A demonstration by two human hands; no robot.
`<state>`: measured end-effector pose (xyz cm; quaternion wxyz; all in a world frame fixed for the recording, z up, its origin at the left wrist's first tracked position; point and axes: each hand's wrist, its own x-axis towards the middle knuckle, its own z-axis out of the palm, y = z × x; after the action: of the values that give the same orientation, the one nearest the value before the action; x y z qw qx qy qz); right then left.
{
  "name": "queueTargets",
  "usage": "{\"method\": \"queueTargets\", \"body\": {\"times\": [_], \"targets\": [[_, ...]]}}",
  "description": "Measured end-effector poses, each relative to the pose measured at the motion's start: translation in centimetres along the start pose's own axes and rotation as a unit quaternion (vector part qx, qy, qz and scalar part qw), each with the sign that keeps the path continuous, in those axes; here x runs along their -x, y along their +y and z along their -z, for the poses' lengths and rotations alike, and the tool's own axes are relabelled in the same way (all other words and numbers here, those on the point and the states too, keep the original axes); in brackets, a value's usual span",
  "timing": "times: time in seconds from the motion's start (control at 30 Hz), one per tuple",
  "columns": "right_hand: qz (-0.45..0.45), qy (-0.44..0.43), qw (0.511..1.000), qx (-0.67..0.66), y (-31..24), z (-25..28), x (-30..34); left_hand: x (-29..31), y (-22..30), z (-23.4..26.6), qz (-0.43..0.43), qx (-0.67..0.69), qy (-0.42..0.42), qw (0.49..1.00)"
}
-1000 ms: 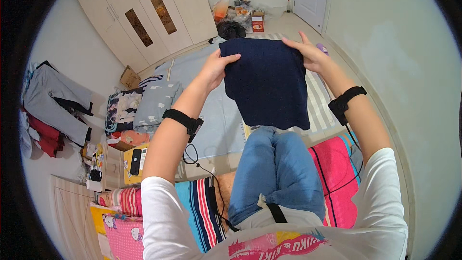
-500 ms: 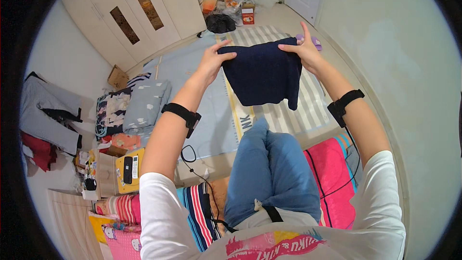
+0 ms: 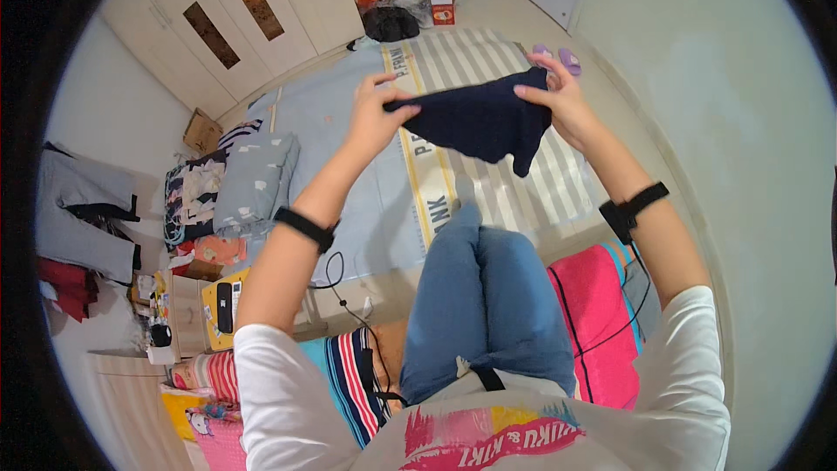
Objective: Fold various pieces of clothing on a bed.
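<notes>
Over the mat [image 3: 353,192], the left hand [image 3: 375,120] pinches one end of the navy cloth [image 3: 475,120] and the right hand [image 3: 562,105] grips the other. Purple slippers [image 3: 569,62] lie right of the mat; a black bag [image 3: 391,24] sits at its far edge.

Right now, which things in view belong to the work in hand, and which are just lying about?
In the work:
dark navy cloth
left hand and right hand, holding it

Lying about:
purple slippers
black plastic bag
folded grey bedding
cardboard box
</notes>
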<state>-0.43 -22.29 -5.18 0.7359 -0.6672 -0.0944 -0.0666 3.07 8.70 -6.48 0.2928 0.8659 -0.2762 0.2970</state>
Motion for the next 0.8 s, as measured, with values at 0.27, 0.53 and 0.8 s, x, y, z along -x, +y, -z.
{"method": "queueTargets", "body": {"times": [0.27, 0.53, 0.8], "targets": [[-0.161, -0.237, 0.957, 0.041, 7.2, -2.1, 24.7, 23.4, 9.9, 7.5, -0.058, 0.105, -0.385, 0.915], [-0.329, -0.349, 0.873, 0.085, 11.0, -4.2, 35.5, 34.9, 13.2, 8.8, 0.065, 0.175, -0.46, 0.868], [-0.278, -0.53, 0.789, 0.136, 7.0, -5.5, 34.7, 36.1, 14.2, 11.7, 0.074, 0.216, -0.517, 0.825]]}}
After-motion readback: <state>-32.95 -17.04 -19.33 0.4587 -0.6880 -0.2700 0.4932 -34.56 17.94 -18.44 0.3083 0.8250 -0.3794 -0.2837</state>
